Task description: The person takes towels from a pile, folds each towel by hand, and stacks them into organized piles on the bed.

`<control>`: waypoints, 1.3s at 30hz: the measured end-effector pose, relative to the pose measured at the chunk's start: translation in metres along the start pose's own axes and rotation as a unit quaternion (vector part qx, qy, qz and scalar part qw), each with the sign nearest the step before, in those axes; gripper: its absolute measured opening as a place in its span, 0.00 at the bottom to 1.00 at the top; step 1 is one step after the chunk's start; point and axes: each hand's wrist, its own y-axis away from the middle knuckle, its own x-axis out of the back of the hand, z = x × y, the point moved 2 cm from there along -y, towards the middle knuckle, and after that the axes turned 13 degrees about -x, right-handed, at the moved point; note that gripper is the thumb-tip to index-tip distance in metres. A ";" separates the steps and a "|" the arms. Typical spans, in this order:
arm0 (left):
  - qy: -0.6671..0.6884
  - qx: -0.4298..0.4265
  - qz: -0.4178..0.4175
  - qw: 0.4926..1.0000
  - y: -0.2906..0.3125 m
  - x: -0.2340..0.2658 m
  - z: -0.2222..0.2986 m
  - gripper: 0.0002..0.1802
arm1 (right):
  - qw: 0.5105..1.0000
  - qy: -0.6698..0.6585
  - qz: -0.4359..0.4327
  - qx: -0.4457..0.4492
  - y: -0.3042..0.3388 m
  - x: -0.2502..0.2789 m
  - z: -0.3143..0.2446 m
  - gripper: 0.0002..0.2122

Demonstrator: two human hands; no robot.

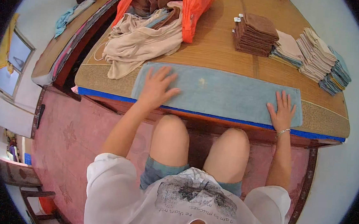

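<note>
A light blue towel [225,94] lies spread flat along the near edge of a mat-covered bed, with a small pale mark on it left of the middle. My left hand [158,86] rests on its left end, fingers spread. On the right end lies my right hand [282,109], its fingers also stretched out and a bracelet at the wrist. Neither hand holds anything. Just beyond my left hand, loose beige towels [144,42] spill out of a red plastic bag [191,14], where brown cloth also shows.
Farther back at the right stand folded stacks: brown towels [256,34], cream towels [314,54] and blue towels [336,72]. The woven mat [216,44] covers the bed. A second mattress [64,43] is at the left, above a pink patterned floor [71,134]. A wall borders the right side.
</note>
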 end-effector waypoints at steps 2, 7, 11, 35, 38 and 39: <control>0.043 -0.074 -0.005 0.996 -0.024 -0.007 0.029 0.34 | 1.000 -0.005 -0.014 -0.011 -0.001 0.003 -0.001 0.30; 0.018 -0.106 -0.016 0.994 -0.032 -0.038 0.056 0.38 | 0.996 -0.078 -0.001 0.048 0.020 0.013 -0.075 0.30; 0.027 -0.120 -0.031 0.992 -0.035 -0.037 0.057 0.43 | 0.970 -0.123 -0.050 0.203 0.064 0.004 -0.169 0.31; 0.021 -0.116 -0.070 0.991 -0.037 -0.028 0.057 0.48 | 0.989 0.053 -0.052 -0.126 -0.025 0.020 0.049 0.31; 0.024 -0.111 -0.079 0.990 -0.034 -0.029 0.056 0.48 | 1.000 0.019 0.006 0.005 -0.018 0.006 0.009 0.31; 0.018 -0.116 -0.071 0.991 -0.034 -0.031 0.056 0.48 | 1.000 0.017 0.007 0.004 -0.015 0.002 -0.003 0.31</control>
